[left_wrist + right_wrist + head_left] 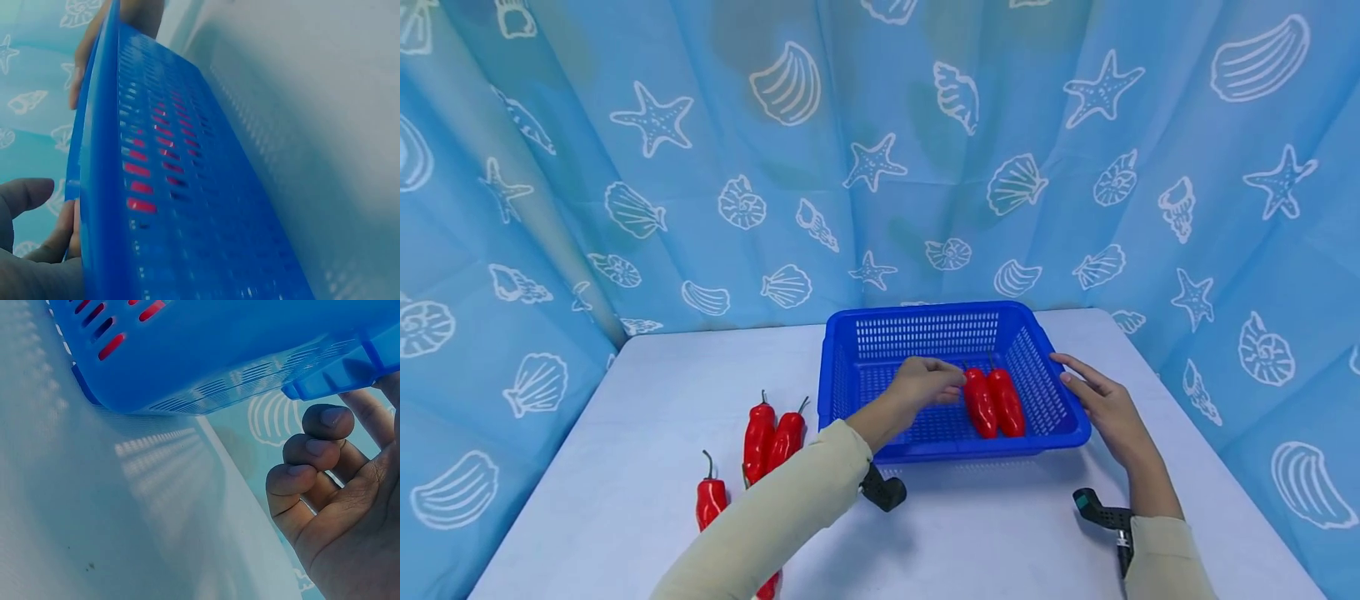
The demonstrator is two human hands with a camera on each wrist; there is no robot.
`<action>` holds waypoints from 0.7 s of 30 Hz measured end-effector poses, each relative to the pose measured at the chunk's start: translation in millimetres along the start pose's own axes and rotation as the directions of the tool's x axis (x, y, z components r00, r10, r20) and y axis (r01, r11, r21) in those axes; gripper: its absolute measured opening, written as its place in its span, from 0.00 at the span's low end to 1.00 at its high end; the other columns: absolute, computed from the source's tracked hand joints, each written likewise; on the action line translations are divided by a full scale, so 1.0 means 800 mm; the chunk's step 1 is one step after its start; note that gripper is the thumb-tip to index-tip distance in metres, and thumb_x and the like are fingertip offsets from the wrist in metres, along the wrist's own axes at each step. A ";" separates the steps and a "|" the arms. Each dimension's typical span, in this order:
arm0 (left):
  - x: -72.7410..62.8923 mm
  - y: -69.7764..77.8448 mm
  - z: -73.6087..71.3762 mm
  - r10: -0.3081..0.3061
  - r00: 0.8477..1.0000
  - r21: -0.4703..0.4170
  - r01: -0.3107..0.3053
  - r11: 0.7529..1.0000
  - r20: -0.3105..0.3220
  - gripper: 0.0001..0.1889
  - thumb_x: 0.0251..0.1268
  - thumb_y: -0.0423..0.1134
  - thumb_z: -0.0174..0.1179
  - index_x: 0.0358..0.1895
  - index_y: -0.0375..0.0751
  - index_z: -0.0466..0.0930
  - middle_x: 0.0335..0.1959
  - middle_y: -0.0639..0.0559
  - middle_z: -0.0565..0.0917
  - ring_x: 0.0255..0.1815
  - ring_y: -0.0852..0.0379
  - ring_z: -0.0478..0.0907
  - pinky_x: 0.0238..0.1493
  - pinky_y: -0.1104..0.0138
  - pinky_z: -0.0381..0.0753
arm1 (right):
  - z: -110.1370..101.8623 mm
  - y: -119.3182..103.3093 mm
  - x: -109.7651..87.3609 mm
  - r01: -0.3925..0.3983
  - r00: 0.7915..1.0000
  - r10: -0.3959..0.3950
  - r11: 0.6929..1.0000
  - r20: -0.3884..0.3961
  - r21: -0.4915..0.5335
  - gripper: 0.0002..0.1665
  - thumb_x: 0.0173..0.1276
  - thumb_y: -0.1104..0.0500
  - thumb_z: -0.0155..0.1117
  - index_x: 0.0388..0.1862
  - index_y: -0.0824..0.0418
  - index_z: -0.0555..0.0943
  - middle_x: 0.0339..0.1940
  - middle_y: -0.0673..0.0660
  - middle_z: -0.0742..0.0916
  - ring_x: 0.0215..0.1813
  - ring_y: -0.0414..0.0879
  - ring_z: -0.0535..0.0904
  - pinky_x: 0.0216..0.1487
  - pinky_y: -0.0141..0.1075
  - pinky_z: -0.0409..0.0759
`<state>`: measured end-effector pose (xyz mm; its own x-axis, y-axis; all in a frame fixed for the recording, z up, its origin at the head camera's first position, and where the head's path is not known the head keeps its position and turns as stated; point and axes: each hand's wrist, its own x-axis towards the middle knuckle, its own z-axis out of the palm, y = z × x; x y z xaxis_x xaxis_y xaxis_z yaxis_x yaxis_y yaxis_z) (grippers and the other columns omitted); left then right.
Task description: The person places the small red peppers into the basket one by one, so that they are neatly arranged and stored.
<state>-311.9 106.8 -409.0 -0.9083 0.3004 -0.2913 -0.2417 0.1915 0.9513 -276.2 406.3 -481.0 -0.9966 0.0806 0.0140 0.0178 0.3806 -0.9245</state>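
A blue plastic basket [955,454] with slotted walls stands on the white table. Two long red peppers [980,403] lie side by side in its right part, stems toward the back. My left hand [925,385] reaches over the basket, fingertips beside the stem end of the nearer pepper; in the left wrist view its thumb [28,195] stands apart from the fingers. With thumb and index finger, my right hand [1101,404] grips the basket's right rim; the other fingers [300,478] curl below it in the right wrist view. Red shows through the basket's slots [140,205].
Several more red peppers [760,437] lie on the table [625,450] left of the basket, partly covered by my left sleeve [775,517]. A blue curtain [880,217] with white shells and starfish hangs behind. Black camera mounts [1101,510] sit at my wrists.
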 end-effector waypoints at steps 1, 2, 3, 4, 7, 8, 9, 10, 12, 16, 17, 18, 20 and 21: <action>-0.001 -0.001 -0.004 0.007 1.000 0.014 -0.007 1.000 -0.004 0.09 0.67 0.38 0.65 0.46 0.38 0.84 0.46 0.44 0.86 0.45 0.50 0.86 0.54 0.59 0.82 | 0.000 0.001 0.000 -0.002 1.000 0.002 1.000 0.000 0.000 0.36 0.74 0.34 0.52 0.78 0.42 0.65 0.80 0.63 0.61 0.75 0.70 0.58 0.65 0.67 0.63; -0.003 -0.002 -0.008 0.015 1.000 0.020 -0.015 1.000 -0.006 0.09 0.67 0.38 0.65 0.46 0.39 0.84 0.45 0.45 0.86 0.45 0.51 0.86 0.54 0.60 0.83 | 0.001 0.001 0.000 -0.002 1.000 0.002 1.000 -0.002 -0.001 0.37 0.74 0.34 0.52 0.78 0.42 0.65 0.79 0.63 0.62 0.75 0.70 0.58 0.65 0.67 0.64; -0.005 -0.002 -0.011 0.023 1.000 0.028 -0.023 0.999 -0.008 0.09 0.68 0.39 0.65 0.46 0.39 0.84 0.45 0.46 0.86 0.44 0.52 0.86 0.52 0.61 0.83 | 0.001 0.001 0.001 -0.003 1.000 0.003 1.000 -0.001 0.000 0.37 0.74 0.34 0.52 0.78 0.42 0.65 0.79 0.63 0.62 0.75 0.70 0.59 0.65 0.67 0.64; -0.007 -0.001 -0.015 0.029 1.000 0.032 -0.029 0.999 -0.008 0.08 0.68 0.39 0.65 0.46 0.40 0.84 0.44 0.47 0.86 0.44 0.52 0.86 0.50 0.62 0.84 | 0.001 0.001 0.001 -0.003 1.000 0.003 1.000 -0.002 -0.002 0.37 0.74 0.34 0.52 0.78 0.42 0.65 0.79 0.64 0.62 0.75 0.70 0.59 0.65 0.67 0.64; -0.014 -0.001 -0.025 0.037 0.999 0.034 -0.037 0.999 -0.015 0.08 0.69 0.40 0.64 0.45 0.41 0.85 0.42 0.50 0.85 0.44 0.53 0.86 0.52 0.61 0.83 | 0.001 0.000 0.001 -0.010 1.000 0.010 1.000 0.000 0.000 0.37 0.74 0.34 0.52 0.78 0.42 0.64 0.79 0.64 0.62 0.75 0.70 0.59 0.65 0.67 0.64; -0.017 -0.001 -0.028 0.042 0.999 0.041 -0.041 0.998 -0.017 0.08 0.69 0.40 0.64 0.46 0.41 0.85 0.42 0.50 0.85 0.44 0.53 0.86 0.54 0.60 0.83 | 0.001 -0.001 0.001 -0.012 1.000 0.012 1.000 -0.001 0.001 0.37 0.74 0.34 0.52 0.78 0.42 0.64 0.79 0.64 0.62 0.75 0.70 0.58 0.65 0.68 0.64; -0.019 -0.001 -0.030 0.044 0.999 0.051 -0.043 0.998 -0.021 0.08 0.69 0.41 0.64 0.45 0.42 0.85 0.42 0.51 0.85 0.44 0.54 0.86 0.56 0.58 0.82 | 0.001 -0.002 0.000 -0.018 1.000 0.018 1.000 0.000 0.002 0.37 0.74 0.34 0.52 0.78 0.42 0.64 0.79 0.64 0.61 0.75 0.70 0.58 0.65 0.67 0.64; -0.021 -0.002 -0.033 0.046 0.999 0.056 -0.045 0.997 -0.024 0.08 0.70 0.41 0.64 0.46 0.42 0.85 0.43 0.51 0.85 0.44 0.54 0.86 0.57 0.57 0.81 | 0.002 -0.002 0.000 -0.021 1.000 0.021 1.000 -0.001 0.000 0.37 0.74 0.34 0.52 0.78 0.41 0.63 0.80 0.63 0.61 0.75 0.70 0.58 0.65 0.68 0.63; -0.025 -0.003 -0.038 0.051 0.998 0.076 -0.048 0.996 -0.033 0.09 0.70 0.43 0.64 0.46 0.43 0.85 0.43 0.52 0.85 0.42 0.56 0.86 0.59 0.55 0.79 | 0.002 -0.002 -0.001 -0.028 1.000 0.028 1.000 -0.004 -0.005 0.37 0.74 0.33 0.52 0.79 0.41 0.63 0.80 0.63 0.61 0.75 0.70 0.57 0.65 0.67 0.63; -0.033 -0.005 -0.051 0.062 0.998 0.063 -0.060 0.996 -0.033 0.10 0.69 0.43 0.64 0.47 0.43 0.85 0.44 0.51 0.85 0.43 0.56 0.86 0.58 0.57 0.80 | 0.003 -0.001 -0.001 -0.018 1.000 0.018 1.000 -0.017 -0.017 0.38 0.74 0.33 0.52 0.78 0.41 0.63 0.80 0.63 0.61 0.75 0.70 0.59 0.65 0.66 0.65; -0.035 -0.006 -0.054 0.065 0.997 0.063 -0.063 0.996 -0.034 0.10 0.69 0.43 0.64 0.47 0.43 0.85 0.44 0.52 0.85 0.43 0.56 0.86 0.58 0.56 0.80 | 0.003 -0.001 -0.001 -0.016 1.000 0.016 1.000 -0.019 -0.017 0.38 0.74 0.33 0.52 0.78 0.40 0.63 0.80 0.63 0.61 0.74 0.70 0.60 0.65 0.66 0.65; -0.037 -0.006 -0.058 0.068 0.997 0.053 -0.067 0.996 -0.033 0.10 0.69 0.44 0.64 0.47 0.43 0.85 0.44 0.52 0.85 0.44 0.55 0.86 0.59 0.56 0.80 | 0.003 -0.001 0.000 -0.013 1.000 0.013 1.000 -0.019 -0.015 0.37 0.74 0.33 0.52 0.78 0.40 0.63 0.80 0.63 0.61 0.74 0.70 0.60 0.65 0.65 0.65; -0.040 -0.008 -0.066 0.080 0.996 0.040 -0.079 0.996 -0.031 0.11 0.70 0.44 0.64 0.48 0.42 0.85 0.45 0.50 0.85 0.45 0.54 0.86 0.60 0.54 0.79 | 0.003 0.000 0.000 -0.013 1.000 0.012 1.000 -0.019 -0.013 0.37 0.74 0.33 0.52 0.78 0.40 0.63 0.80 0.64 0.61 0.74 0.71 0.60 0.65 0.65 0.65; -0.043 -0.009 -0.071 0.085 0.996 0.041 -0.084 0.996 -0.029 0.11 0.70 0.44 0.64 0.48 0.42 0.84 0.46 0.50 0.85 0.45 0.54 0.86 0.61 0.53 0.77 | 0.003 -0.001 -0.001 -0.015 1.000 0.014 1.000 -0.018 -0.014 0.37 0.74 0.33 0.52 0.78 0.40 0.63 0.80 0.63 0.61 0.75 0.71 0.59 0.65 0.65 0.65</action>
<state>-298.6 42.6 -399.8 -0.9350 0.2885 -0.2063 -0.1506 0.2037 0.9674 -275.9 403.5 -481.6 -0.9947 0.1028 0.0077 0.0334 0.3919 -0.9194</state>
